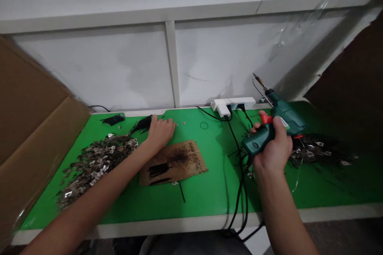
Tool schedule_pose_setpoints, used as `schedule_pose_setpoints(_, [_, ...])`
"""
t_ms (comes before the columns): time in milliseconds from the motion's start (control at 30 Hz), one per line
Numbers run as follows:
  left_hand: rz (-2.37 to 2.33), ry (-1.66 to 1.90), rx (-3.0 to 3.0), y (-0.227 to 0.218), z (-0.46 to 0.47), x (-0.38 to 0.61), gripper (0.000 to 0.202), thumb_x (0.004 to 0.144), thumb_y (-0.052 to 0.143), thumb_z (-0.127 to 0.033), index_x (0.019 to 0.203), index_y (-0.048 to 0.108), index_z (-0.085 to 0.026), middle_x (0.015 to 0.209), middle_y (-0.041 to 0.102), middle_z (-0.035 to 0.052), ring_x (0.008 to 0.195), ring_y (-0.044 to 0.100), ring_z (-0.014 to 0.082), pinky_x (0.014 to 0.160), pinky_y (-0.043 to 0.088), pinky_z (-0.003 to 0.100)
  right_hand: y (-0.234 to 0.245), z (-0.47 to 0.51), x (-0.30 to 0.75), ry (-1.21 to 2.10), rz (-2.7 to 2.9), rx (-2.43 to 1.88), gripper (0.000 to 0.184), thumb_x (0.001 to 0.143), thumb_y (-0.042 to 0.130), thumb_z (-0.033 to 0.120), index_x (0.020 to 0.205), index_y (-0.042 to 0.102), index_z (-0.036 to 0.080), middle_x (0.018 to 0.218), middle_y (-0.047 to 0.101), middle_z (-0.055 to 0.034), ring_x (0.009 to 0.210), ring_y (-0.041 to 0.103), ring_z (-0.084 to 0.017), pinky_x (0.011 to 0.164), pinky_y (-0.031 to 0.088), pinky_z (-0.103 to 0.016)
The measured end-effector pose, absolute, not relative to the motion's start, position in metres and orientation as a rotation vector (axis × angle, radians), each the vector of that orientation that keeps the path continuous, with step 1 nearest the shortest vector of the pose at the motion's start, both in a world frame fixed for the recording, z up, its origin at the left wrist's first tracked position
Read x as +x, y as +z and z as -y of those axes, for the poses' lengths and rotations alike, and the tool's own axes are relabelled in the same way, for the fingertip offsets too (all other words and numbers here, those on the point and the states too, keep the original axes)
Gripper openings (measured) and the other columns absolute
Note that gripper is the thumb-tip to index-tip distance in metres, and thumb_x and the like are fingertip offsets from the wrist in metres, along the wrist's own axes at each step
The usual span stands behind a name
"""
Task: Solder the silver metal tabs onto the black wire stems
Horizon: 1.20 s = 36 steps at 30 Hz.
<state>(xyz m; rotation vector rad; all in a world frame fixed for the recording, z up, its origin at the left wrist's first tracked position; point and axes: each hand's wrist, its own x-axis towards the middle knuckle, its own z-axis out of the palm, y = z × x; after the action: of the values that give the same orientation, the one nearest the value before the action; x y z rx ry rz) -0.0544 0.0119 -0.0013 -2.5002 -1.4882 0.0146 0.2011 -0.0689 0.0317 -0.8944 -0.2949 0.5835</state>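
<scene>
My right hand (pixel 275 147) is wrapped around the green handle of a soldering gun (pixel 289 115) with a red trigger. Its metal tip and a thin solder feed tube point up and to the left, above the bench. At the back left, my left hand (pixel 161 130) is bent over a bundle of short black wires (pixel 143 124), fingers curled at its right end; the fingertips are partly hidden. Below that hand lies a scorched brown cardboard piece (pixel 191 159) with several black wires (pixel 158 170) on it. A heap of small metal parts (pixel 95 159) spreads beside my left forearm.
A white power strip (pixel 239 102) with plugs sits against the back wall, and black cables (pixel 239 191) hang over the front edge. Another black wire bundle (pixel 113 119) lies at back left. Metal parts with wires (pixel 317 149) lie at right. Cardboard (pixel 32 139) borders the green bench mat (pixel 206 203).
</scene>
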Motion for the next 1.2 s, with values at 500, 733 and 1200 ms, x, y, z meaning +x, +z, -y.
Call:
schedule_pose_setpoints(500, [1.587,0.086,-2.431,0.017,-0.011,-0.058,0.044,0.106,0.027,-0.031,0.102,0.065,-0.009,0.089,0.074,0.0222,0.092,0.07,0.0367,0.088,0.034,0.049,0.033,0.068,0.199,0.572,0.268,-0.919,0.007,0.085,0.065,0.023,0.079,0.066,0.018,0.084,0.076,-0.0028,0.053,0.057,-0.009,0.045,0.048,-0.02])
schedule_pose_setpoints(733, [1.47,0.056,-2.531,0.015,0.026,-0.033,0.043,0.105,0.03,-0.03,0.095,0.067,-0.011,0.079,0.073,0.018,0.083,0.07,0.0334,0.086,0.034,0.048,0.033,0.069,0.197,0.578,0.281,-0.897,0.008,0.084,0.066,0.024,0.08,0.067,0.017,0.083,0.077,-0.0022,0.053,0.057,-0.008,0.045,0.048,-0.018])
schedule_pose_setpoints(1200, [1.417,0.012,-2.605,-0.001,0.053,-0.026,0.041,0.104,0.035,-0.03,0.088,0.068,-0.011,0.076,0.073,0.0177,0.078,0.069,0.0334,0.087,0.034,0.049,0.03,0.069,0.198,0.595,0.288,-0.908,0.011,0.083,0.067,0.027,0.08,0.066,0.016,0.085,0.077,-0.0031,0.053,0.058,-0.007,0.046,0.047,-0.018])
